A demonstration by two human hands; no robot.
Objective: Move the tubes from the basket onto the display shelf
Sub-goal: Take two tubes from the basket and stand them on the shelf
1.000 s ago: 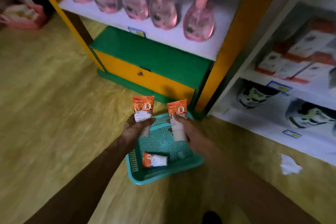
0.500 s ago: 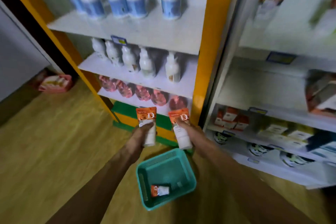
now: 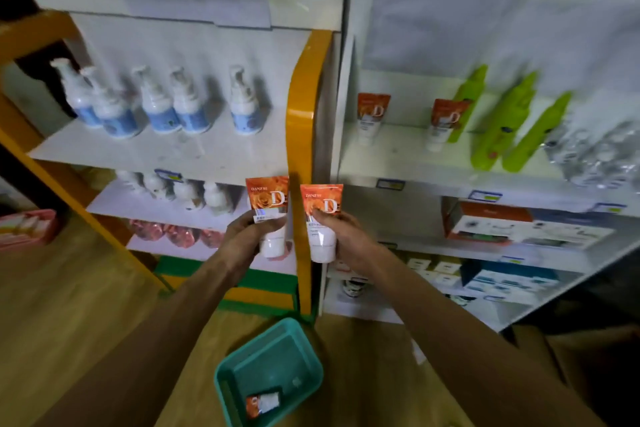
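Note:
My left hand (image 3: 242, 239) grips an orange-and-white tube (image 3: 267, 199) upright, cap end down. My right hand (image 3: 346, 236) holds a second matching tube (image 3: 321, 204) the same way, right beside the first. Both are raised in front of the yellow shelf post (image 3: 300, 107). On the floor below sits the teal basket (image 3: 304, 350) with one more tube (image 3: 263, 404) lying in it. On the white display shelf (image 3: 398, 163) to the right stand two tubes of the same kind, one at the left (image 3: 372, 114) and one further right (image 3: 446, 121).
Green spray bottles (image 3: 509, 121) and clear wrapped packs (image 3: 602, 156) share the display shelf. Blue-labelled pump bottles (image 3: 156, 107) fill the left unit, with white and pink bottles lower. Boxed goods (image 3: 519, 229) sit under the display shelf. A pink basket (image 3: 26, 229) rests far left.
Both hands have lifted the two tubes up from the basket to shelf height, and my view has tilted up so the upper shelves show and the basket sits low in view.

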